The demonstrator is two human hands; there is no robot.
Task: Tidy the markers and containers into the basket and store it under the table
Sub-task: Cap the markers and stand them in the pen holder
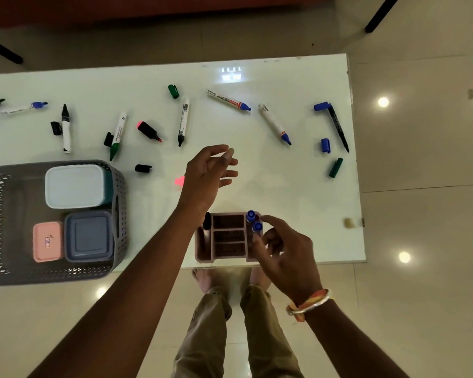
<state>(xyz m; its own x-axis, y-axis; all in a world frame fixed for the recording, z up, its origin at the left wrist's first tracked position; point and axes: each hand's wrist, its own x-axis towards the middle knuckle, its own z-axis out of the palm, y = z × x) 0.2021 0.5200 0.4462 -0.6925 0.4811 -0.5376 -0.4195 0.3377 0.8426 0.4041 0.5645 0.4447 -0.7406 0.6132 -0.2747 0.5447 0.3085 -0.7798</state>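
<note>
1. Where the white table [298, 192] stands on glossy beige floor tiles [421, 165], uncapped markers [183, 121] and loose caps [325, 145] lie scattered across its far half.
2. The grey basket [120, 186] sits near left on the table and holds three lidded containers [74, 185]. The frame cuts off its left side.
3. The marker organiser [227, 237] stands at the near edge, with two blue-capped markers [254, 222] upright inside.
4. The left hand [210, 173] hovers above the table, fingers spread and empty.
5. The right hand [284, 252] curls loosely over the organiser's right side. Whether it grips cannot be confirmed.
6. A pink cap [179, 181] is partly hidden behind the left wrist.

Dim indoor light; ceiling-lamp glare on table [298, 186] and floor [421, 214]; wide-angle edge bending.
</note>
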